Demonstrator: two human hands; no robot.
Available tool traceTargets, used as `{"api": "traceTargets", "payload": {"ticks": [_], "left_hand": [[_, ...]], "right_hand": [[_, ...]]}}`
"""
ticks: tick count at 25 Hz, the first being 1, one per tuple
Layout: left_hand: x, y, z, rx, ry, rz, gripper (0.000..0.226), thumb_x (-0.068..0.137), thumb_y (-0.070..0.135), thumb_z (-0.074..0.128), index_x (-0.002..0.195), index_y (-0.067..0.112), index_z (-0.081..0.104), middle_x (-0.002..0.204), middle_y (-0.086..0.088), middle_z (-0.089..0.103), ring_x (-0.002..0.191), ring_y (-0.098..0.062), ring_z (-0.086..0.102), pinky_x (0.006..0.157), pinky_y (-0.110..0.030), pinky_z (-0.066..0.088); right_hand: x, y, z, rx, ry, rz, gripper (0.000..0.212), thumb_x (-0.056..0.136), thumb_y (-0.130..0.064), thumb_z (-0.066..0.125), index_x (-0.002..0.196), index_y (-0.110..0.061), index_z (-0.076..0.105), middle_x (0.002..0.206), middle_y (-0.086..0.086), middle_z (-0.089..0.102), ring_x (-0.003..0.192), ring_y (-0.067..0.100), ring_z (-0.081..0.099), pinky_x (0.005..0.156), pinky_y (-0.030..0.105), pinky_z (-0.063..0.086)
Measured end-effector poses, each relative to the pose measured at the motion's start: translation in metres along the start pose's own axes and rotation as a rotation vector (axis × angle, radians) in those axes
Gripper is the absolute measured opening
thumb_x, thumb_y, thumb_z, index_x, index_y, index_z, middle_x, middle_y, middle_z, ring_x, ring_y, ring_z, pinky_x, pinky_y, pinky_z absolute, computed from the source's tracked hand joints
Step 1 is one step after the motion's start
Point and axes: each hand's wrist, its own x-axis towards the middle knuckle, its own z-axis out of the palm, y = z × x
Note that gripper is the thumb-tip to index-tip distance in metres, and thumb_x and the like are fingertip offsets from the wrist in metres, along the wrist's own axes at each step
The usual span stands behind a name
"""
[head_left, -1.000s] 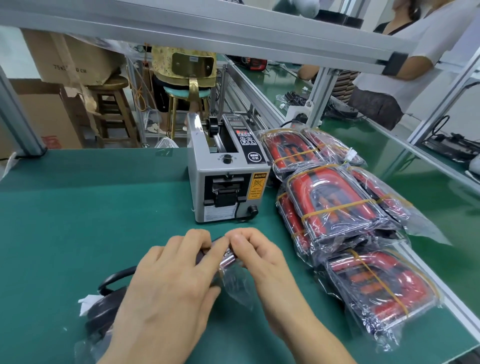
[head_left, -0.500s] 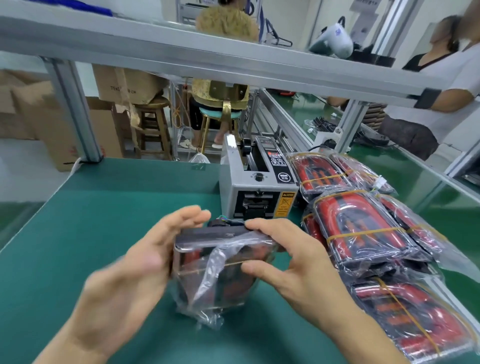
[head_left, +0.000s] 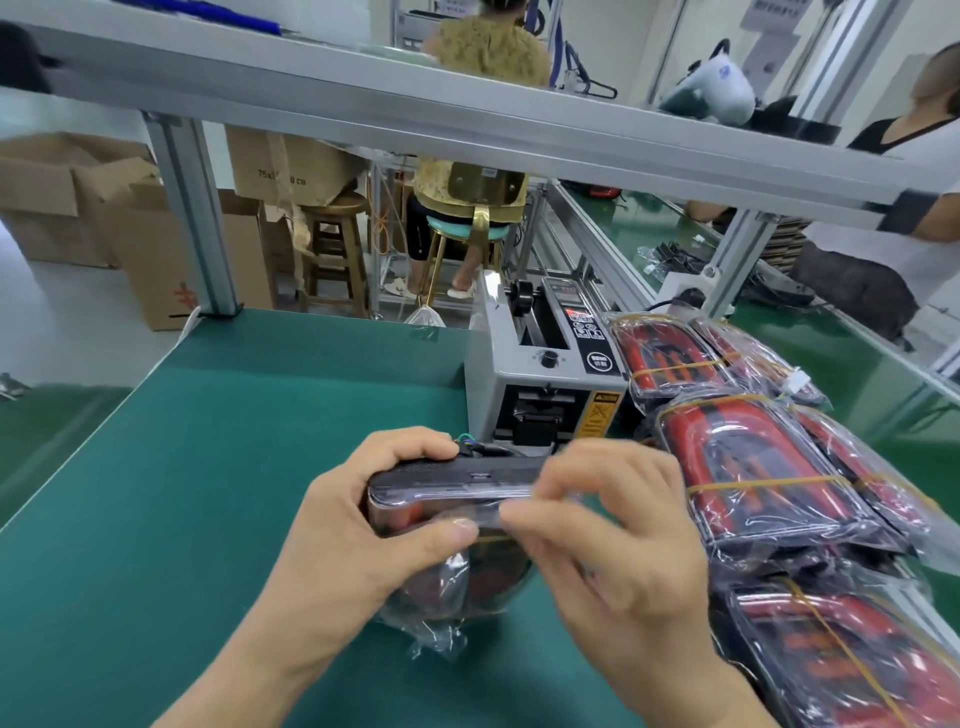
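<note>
The pack (head_left: 457, 480) is a black-and-red device sealed in a clear plastic bag. It stands on edge, its long black textured side facing up and running left to right. Red parts show through the film lower down. Short coloured wires (head_left: 466, 443) poke out at its far left end. The left hand (head_left: 363, 540) and right hand (head_left: 618, 545) grip its ends, and loose film bunches below, low over the tabletop (head_left: 208, 467).

The left hand (head_left: 363, 540) grips the pack (head_left: 457, 475), with the fingers curled over its top edge and the thumb on its near face. The right hand (head_left: 628, 545), blurred, pinches the pack's clear film at the right end. The pack sits over the mat (head_left: 208, 467), just in front of the dispenser (head_left: 540, 374). To the right lie stacked banded packs (head_left: 753, 467).
</note>
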Motion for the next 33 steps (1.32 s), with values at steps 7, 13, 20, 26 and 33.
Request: {"api": "traceTargets", "payload": {"ticks": [7,13,20,26,33], "left_hand": [[0.002,0.006,-0.004,-0.019,-0.062,-0.045,0.049,0.044,0.036,0.083,0.090,0.027,0.068,0.113,0.011,0.069,0.094,-0.008,0.069,0.071,-0.013,0.052],[0.010,-0.007,-0.021,0.166,0.286,0.131,0.054,0.040,0.027,0.089,0.090,0.029,0.068,0.107,0.013,0.071,0.093,-0.005,0.069,0.074,-0.015,0.054],[0.004,-0.022,-0.008,0.337,0.287,0.216,0.046,0.054,0.021,0.083,0.096,0.029,0.065,0.118,0.017,0.065,0.102,0.001,0.063,0.083,-0.013,0.050],[0.001,-0.023,-0.005,0.317,0.292,0.244,0.044,0.055,0.019,0.081,0.094,0.029,0.064,0.117,0.018,0.065,0.103,0.003,0.061,0.086,-0.002,0.042],[-0.003,-0.023,-0.004,0.309,0.299,0.221,0.044,0.054,0.023,0.080,0.094,0.031,0.064,0.121,0.017,0.063,0.101,0.003,0.061,0.080,0.000,0.042]], "right_hand": [[-0.034,0.000,0.019,-0.308,0.122,-0.142,0.025,0.092,-0.017,0.054,0.088,-0.022,0.079,0.089,-0.006,0.072,0.100,0.013,0.060,0.078,0.033,0.033],[-0.020,0.023,0.014,0.244,0.134,0.609,0.010,0.089,-0.029,0.063,0.093,-0.031,0.072,0.099,-0.017,0.065,0.099,0.000,0.059,0.087,0.014,0.041],[0.008,0.081,0.060,0.561,0.132,1.470,0.014,0.086,-0.017,0.071,0.075,-0.026,0.071,0.083,-0.016,0.069,0.084,-0.004,0.059,0.077,0.018,0.043],[0.012,0.078,0.065,0.553,0.195,1.465,0.017,0.083,-0.021,0.074,0.067,-0.026,0.071,0.059,-0.022,0.066,0.065,-0.004,0.058,0.071,0.014,0.044],[0.025,0.080,0.070,0.609,0.241,1.652,0.007,0.078,-0.010,0.074,0.081,-0.014,0.069,0.048,-0.009,0.048,0.041,0.005,0.033,0.042,0.018,0.033]]}}
